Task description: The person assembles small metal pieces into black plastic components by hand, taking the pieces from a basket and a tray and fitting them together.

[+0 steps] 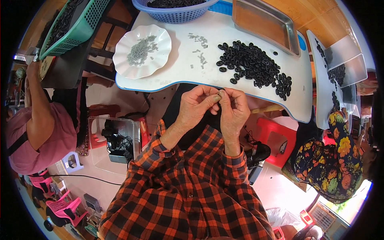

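My left hand and my right hand meet just off the near edge of the white table. Thumbs and fingertips of both are pinched together, almost touching each other. A bit of something dark shows at the right fingertips, but what the fingers hold is too small and covered to name. Beyond my right hand lies a heap of black oval pieces with holes. Small clear grey tube-like pieces fill the middle of a white scalloped plate at the left. More such pieces are scattered between plate and heap.
A blue basket of black pieces and a metal tray stand at the table's far side. Left, a person in pink sits by a green basket; right, another wears a floral top. A red stool and clear bin flank me.
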`<state>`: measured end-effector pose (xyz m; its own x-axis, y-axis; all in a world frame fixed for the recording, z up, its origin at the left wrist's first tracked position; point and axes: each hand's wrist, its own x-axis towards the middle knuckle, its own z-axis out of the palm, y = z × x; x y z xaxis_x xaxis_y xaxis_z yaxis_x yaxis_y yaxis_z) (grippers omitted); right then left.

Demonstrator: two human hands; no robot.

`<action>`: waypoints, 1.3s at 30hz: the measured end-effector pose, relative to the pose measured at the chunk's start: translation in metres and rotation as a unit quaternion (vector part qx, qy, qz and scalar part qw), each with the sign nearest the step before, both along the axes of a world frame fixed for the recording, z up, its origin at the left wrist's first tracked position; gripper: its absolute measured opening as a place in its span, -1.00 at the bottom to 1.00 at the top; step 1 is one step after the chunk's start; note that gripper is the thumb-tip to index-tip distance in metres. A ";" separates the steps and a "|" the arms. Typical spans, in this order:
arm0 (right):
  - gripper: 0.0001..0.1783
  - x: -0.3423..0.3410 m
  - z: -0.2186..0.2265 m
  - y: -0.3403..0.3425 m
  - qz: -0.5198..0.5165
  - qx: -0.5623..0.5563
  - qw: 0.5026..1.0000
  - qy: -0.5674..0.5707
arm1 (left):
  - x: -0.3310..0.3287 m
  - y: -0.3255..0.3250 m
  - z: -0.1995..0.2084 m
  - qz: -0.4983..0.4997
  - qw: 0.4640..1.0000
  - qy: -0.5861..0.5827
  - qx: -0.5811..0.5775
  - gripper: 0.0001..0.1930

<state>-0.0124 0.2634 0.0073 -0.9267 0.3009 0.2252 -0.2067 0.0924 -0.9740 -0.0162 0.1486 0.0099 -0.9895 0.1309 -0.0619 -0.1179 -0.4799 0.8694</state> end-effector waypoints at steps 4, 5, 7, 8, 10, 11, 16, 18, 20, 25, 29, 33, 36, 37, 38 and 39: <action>-0.91 0.002 0.010 0.000 0.018 -0.021 0.999 -0.035 | 0.000 -0.001 -0.004 0.031 0.995 0.052 -0.074 -0.91; -0.91 0.003 0.011 0.000 0.023 -0.035 0.998 -0.045 | 0.000 -0.001 -0.004 0.030 0.995 0.052 -0.074 -0.91; -0.91 0.003 0.011 0.000 0.024 -0.035 0.998 -0.043 | 0.000 -0.002 -0.002 0.040 0.990 0.081 -0.111 -0.91; -0.91 0.003 0.011 0.000 0.026 -0.035 0.998 -0.040 | 0.000 -0.002 -0.001 0.039 0.990 0.081 -0.111 -0.91; -0.90 0.003 0.010 0.000 0.021 -0.028 0.999 -0.041 | 0.001 0.000 0.001 0.054 0.984 0.096 -0.139 -0.92; -0.90 0.003 0.009 0.001 0.017 -0.022 0.999 -0.041 | 0.001 0.000 0.000 0.054 0.984 0.095 -0.139 -0.92; -0.86 0.005 0.012 -0.001 0.007 -0.015 0.998 -0.066 | 0.001 -0.003 -0.006 0.016 0.996 0.056 -0.069 -0.87; -0.84 0.007 0.013 -0.001 0.011 -0.040 0.996 -0.085 | 0.000 -0.004 -0.006 0.003 0.999 0.023 -0.026 -0.84; -0.83 0.007 0.016 0.003 0.050 -0.136 0.982 -0.125 | -0.001 -0.006 -0.006 -0.008 1.000 -0.009 0.018 -0.82; -0.83 0.010 0.019 0.006 0.076 -0.164 0.976 -0.123 | -0.002 -0.007 -0.006 -0.028 0.992 -0.053 0.111 -0.77; -0.83 0.011 0.022 0.003 0.082 -0.167 0.975 -0.120 | -0.002 -0.009 -0.005 -0.034 0.990 -0.052 0.126 -0.77; -0.83 0.012 0.024 0.003 0.090 -0.174 0.973 -0.120 | -0.002 -0.009 -0.004 -0.040 0.990 -0.049 0.129 -0.78; -0.83 0.012 0.026 0.003 0.095 -0.178 0.972 -0.118 | -0.002 -0.010 -0.005 -0.041 0.990 -0.045 0.126 -0.78; -0.83 0.012 0.026 0.003 0.093 -0.174 0.973 -0.121 | -0.002 -0.010 -0.005 -0.042 0.990 -0.045 0.126 -0.79; -0.83 0.012 0.026 0.004 0.090 -0.170 0.974 -0.123 | -0.002 -0.009 -0.005 -0.042 0.990 -0.045 0.126 -0.79; -0.83 0.012 0.026 0.003 0.090 -0.170 0.973 -0.124 | -0.002 -0.010 -0.006 -0.042 0.991 -0.043 0.120 -0.79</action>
